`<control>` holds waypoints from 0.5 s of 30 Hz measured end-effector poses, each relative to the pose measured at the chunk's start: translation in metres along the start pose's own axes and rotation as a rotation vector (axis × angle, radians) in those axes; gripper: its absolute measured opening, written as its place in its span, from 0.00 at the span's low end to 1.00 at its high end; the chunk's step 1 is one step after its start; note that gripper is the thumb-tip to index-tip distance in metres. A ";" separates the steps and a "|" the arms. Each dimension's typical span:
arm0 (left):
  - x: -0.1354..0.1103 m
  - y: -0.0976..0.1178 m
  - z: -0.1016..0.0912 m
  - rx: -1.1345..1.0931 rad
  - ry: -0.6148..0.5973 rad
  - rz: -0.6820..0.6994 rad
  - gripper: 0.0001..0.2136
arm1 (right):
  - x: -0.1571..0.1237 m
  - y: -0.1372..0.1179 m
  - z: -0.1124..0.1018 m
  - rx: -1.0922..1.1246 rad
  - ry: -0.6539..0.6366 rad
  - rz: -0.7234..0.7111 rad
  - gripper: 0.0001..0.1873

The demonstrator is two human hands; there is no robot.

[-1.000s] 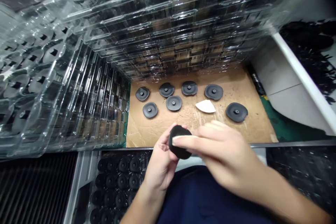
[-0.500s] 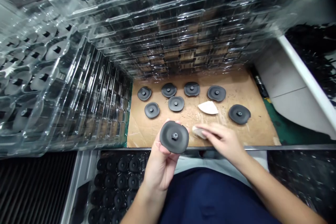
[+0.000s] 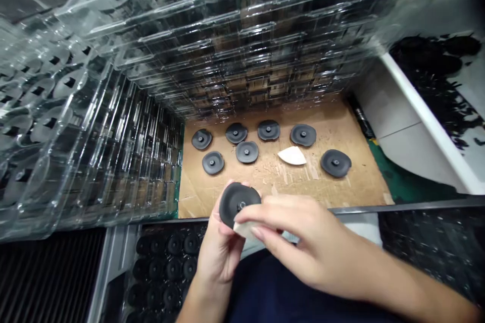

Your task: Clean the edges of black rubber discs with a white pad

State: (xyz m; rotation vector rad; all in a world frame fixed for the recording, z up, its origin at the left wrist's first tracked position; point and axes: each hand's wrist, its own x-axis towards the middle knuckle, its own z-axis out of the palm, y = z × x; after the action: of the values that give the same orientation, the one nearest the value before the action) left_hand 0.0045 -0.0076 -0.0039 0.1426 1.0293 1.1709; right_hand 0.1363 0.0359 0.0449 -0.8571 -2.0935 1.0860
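My left hand (image 3: 222,247) grips a dark grey, rounded disc (image 3: 233,202) by its edge, with the small central boss facing up. In my right hand (image 3: 303,237), a small whitish pad (image 3: 247,229) is pinched between thumb and fingers. The pad lies against the lower right part of the disc, and my fingers cover some of the disc's face. Beyond my hands, a pale wedge-shaped pad (image 3: 292,156) rests on the cardboard (image 3: 288,189). Around it lie several similar dark discs, among them one at the right (image 3: 335,163) and one nearer the middle (image 3: 247,152).
Stacked clear plastic trays (image 3: 242,50) rise behind the cardboard, and more trays (image 3: 113,136) stand at the left. A white partition (image 3: 420,111) borders the right side, with black parts (image 3: 435,60) beyond it. Below left sits a tray of dark discs (image 3: 164,267).
My right hand has moved left with the whitish pad, from beside the disc onto its face. My left hand still holds the disc, now slightly tilted. The whole view has shifted a little.
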 end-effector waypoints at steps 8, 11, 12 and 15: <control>-0.007 0.009 0.008 -0.070 -0.152 -0.046 0.19 | -0.011 -0.003 -0.006 -0.021 0.066 -0.144 0.12; -0.008 0.009 0.001 -0.061 -0.164 -0.068 0.27 | -0.028 -0.004 -0.017 -0.102 0.071 0.033 0.11; -0.008 0.008 0.001 -0.060 -0.158 -0.077 0.30 | -0.030 -0.004 -0.019 -0.173 0.130 0.078 0.12; -0.009 0.006 0.008 -0.056 -0.132 -0.119 0.29 | -0.022 -0.002 -0.024 -0.342 0.243 -0.041 0.13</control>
State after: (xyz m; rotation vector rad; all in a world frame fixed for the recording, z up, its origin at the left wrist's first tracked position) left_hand 0.0055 -0.0088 0.0094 0.1112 0.8770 1.0669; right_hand 0.1664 0.0288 0.0530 -1.0440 -2.1067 0.5744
